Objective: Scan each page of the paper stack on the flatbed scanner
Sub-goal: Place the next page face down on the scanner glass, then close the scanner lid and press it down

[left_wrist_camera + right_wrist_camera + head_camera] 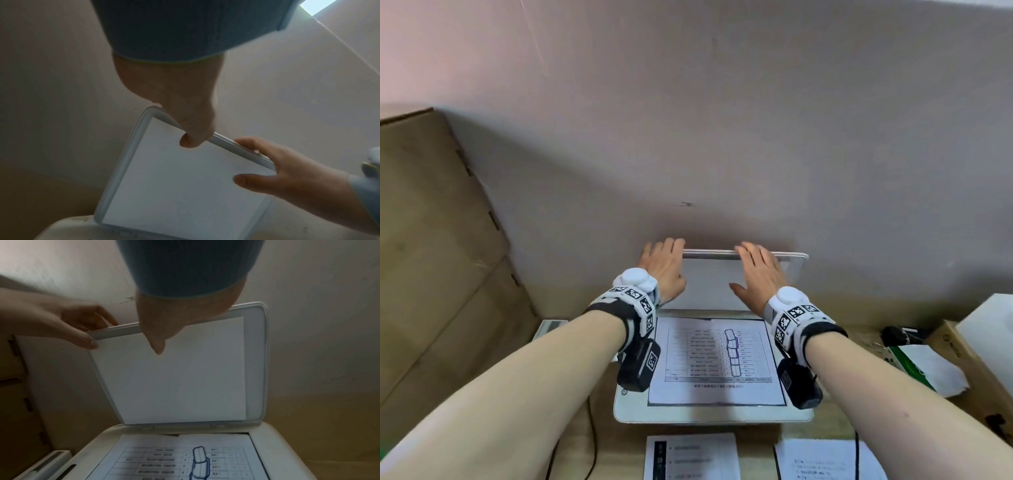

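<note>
Hands hold the raised lid [736, 274] of the scanner [709, 413] by its top edge. The left hand [662, 265] has its grip closed on the lid's left top corner: fingers hook over the edge behind, thumb [190, 140] presses the white inner face. The right hand [758, 274] takes the top edge further right, fingers curled over it and thumb [157, 345] on the inner face, so its grip is closed on the lid too. The lid stands nearly upright against the wall [722, 120].

One page [714, 363] lies flat on the scanner glass, printed side up, showing a table and a blue sketch. Two more sheets lie on the desk [756, 448] in front of the scanner, one [690, 457] at centre, one [825, 460] to the right. A cardboard box [438, 240] stands to the left.
</note>
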### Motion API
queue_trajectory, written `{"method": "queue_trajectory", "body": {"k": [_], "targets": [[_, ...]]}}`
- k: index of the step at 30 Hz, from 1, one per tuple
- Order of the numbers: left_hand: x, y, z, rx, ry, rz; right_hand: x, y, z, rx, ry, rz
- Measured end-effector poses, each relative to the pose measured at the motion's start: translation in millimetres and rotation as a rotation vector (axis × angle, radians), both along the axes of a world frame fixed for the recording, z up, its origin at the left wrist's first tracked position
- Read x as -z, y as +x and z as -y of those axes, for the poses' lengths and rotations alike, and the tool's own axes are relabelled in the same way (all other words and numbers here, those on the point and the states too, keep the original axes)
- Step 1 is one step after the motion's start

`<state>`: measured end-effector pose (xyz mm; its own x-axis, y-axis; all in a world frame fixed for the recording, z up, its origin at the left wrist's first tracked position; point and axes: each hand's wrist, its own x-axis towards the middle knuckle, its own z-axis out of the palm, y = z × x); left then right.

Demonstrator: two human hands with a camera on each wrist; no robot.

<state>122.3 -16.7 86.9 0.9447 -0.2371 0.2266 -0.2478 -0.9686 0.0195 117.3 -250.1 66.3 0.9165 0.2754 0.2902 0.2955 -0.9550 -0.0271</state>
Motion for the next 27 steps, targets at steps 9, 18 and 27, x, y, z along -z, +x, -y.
{"method": "queue_trajectory", "body": {"k": [9,18,27], "targets": [[57.2,-54.7,-1.4,0.05,0.037,-0.514,34.8,-56.4,-22.8,-0.069,-0.147,-0.376],[157.6,-115.2,-14.9,0.145,0.095,-0.561,132.8,-111.4,-15.1,-0.158,-0.031,-0.504],[195.0,-144.3,-43.0,0.116,-0.267,-0.628,158.9,-127.4,-26.9,-0.176,0.0,-0.569]]}}
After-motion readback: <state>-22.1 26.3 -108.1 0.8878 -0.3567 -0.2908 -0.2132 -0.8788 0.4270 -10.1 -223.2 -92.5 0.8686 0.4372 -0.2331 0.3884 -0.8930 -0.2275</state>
